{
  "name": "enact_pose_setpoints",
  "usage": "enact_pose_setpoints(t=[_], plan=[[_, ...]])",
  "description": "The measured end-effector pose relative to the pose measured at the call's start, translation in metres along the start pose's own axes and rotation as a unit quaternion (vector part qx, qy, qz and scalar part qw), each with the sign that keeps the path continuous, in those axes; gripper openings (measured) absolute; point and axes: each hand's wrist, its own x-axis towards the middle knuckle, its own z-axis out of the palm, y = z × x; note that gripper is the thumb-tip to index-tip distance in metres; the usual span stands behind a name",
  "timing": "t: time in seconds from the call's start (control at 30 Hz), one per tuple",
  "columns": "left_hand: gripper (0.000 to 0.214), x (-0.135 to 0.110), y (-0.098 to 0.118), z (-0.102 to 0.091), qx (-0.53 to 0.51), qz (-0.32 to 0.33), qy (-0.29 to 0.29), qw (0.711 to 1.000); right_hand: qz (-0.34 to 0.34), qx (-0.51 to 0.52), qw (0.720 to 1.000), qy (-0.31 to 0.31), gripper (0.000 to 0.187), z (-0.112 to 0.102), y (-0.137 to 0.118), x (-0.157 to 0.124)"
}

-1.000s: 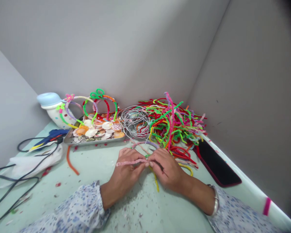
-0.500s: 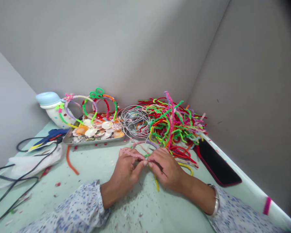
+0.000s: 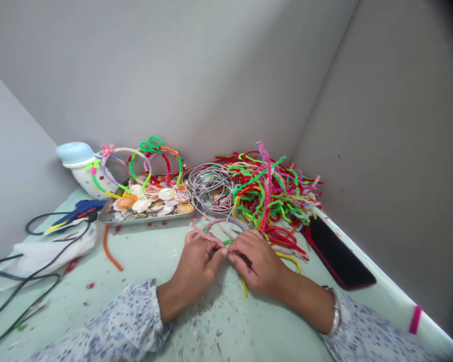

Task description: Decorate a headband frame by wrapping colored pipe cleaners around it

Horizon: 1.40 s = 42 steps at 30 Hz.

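Observation:
My left hand (image 3: 200, 264) and my right hand (image 3: 258, 261) meet fingertip to fingertip just above the table. Pinched between them is a pale pink pipe cleaner (image 3: 207, 236), its free end sticking up to the left over my left hand. What exactly lies between the right fingertips is mostly covered by the fingers. Right behind the hands lies a curved lilac pipe cleaner (image 3: 232, 221), partly hidden. A yellow pipe cleaner (image 3: 243, 286) pokes out beneath my right hand.
Behind are a metal tray of shells (image 3: 151, 203), headbands (image 3: 166, 166), coiled wire (image 3: 209, 191) and a heap of pipe cleaners (image 3: 268, 191). A phone (image 3: 340, 254) lies right; a bottle (image 3: 85, 171), cables (image 3: 33, 276), plastic bag (image 3: 56, 256) and orange pipe cleaner (image 3: 111, 251) are left.
The pink pipe cleaner's free end has risen slightly and shows more above my left hand. Both hands have shifted only a little, still pinching together.

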Motion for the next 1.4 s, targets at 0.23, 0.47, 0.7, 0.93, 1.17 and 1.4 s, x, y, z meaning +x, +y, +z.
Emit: enact_pose_setpoints(t=[0.23, 0.47, 0.7, 0.93, 1.17, 1.4], plan=[[0.020, 0.0003, 0.0000, 0.0007, -0.001, -0.019, -0.023, 1.000, -0.001, -0.008, 1.000, -0.004, 0.008, 0.0015, 0.0006, -0.0006], [0.020, 0.0016, -0.0009, 0.0019, 0.006, -0.044, -0.036, 0.998, -0.009, -0.013, 1.000, -0.004, 0.010, 0.0022, 0.0018, -0.0012], [0.019, 0.0007, -0.0026, 0.0028, -0.007, -0.064, -0.046, 0.997, -0.023, -0.020, 1.000, -0.001, 0.012, 0.0047, 0.0044, -0.0030], [0.019, 0.0020, -0.0041, 0.0025, -0.030, -0.075, -0.049, 0.996, -0.027, -0.024, 0.999, 0.004, 0.013, 0.0045, 0.0036, -0.0027], [0.018, 0.0007, -0.0061, 0.0055, -0.033, -0.086, -0.045, 0.995, -0.028, -0.027, 0.999, 0.008, 0.013, 0.0058, 0.0041, -0.0018], [0.014, -0.0016, -0.0072, 0.0042, -0.034, -0.029, 0.029, 0.999, 0.025, 0.006, 0.999, 0.039, 0.012, 0.0024, 0.0027, -0.0009]])
